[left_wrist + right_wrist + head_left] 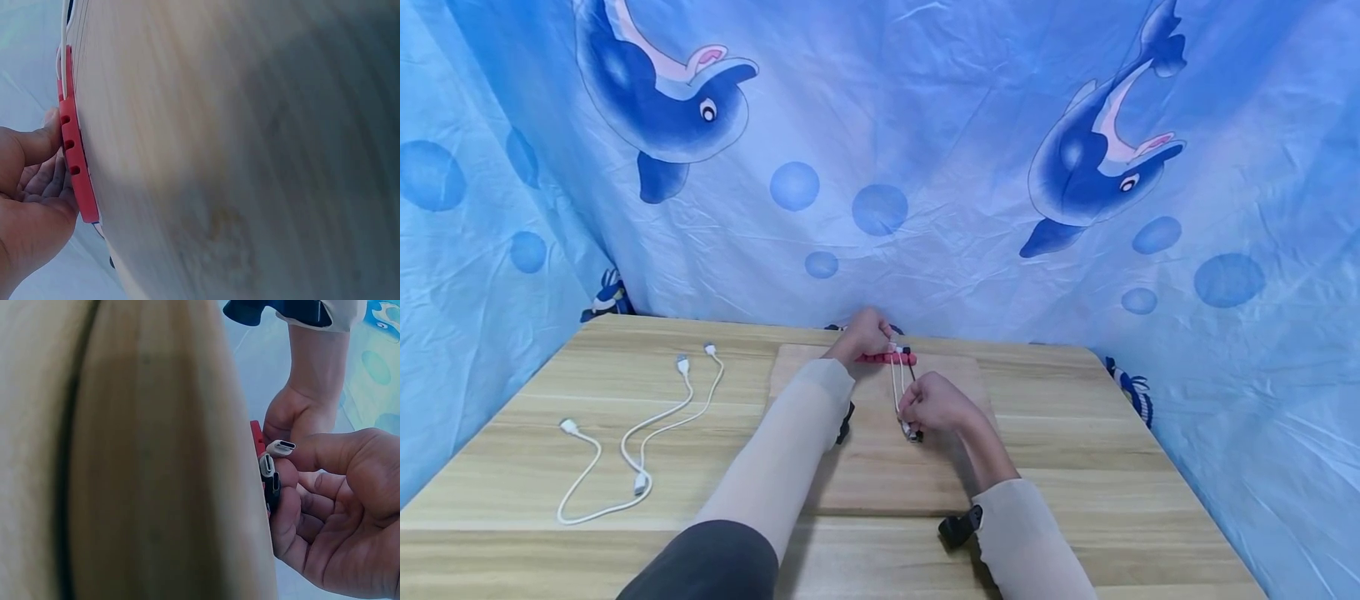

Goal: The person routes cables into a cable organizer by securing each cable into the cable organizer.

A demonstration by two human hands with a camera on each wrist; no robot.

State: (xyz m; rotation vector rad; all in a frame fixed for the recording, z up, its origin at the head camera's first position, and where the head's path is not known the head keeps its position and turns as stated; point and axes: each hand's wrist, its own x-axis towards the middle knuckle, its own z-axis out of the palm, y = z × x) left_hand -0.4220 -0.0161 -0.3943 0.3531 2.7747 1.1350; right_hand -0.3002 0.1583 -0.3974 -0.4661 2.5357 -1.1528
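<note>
At the left of the frame, two loose white cables [682, 364] lie crossed on the table [1150, 500]; lifting one could drag the other, since they overlap. Near the centre, at the back of the wooden board [850, 475], is the red slotted strip [81, 194]. The left hand [865, 332] is at its far edge, fingers curled, apparently pinching the upper plug of a white cable [895, 387]. A second white cable [902, 379] and a black cable [912, 371] run beside it, across the strip. Right of centre and lower, the right hand [938, 404] has a narrow grip, thumb and fingers pinching the white cable's lower plug, with the other two plugs bunched against its fingertips. That crowding could make it tug a neighbour along. Pulling unevenly at both ends might pop a cable from its slot, or skew the strip if nothing fixes it down, which I cannot tell.
</note>
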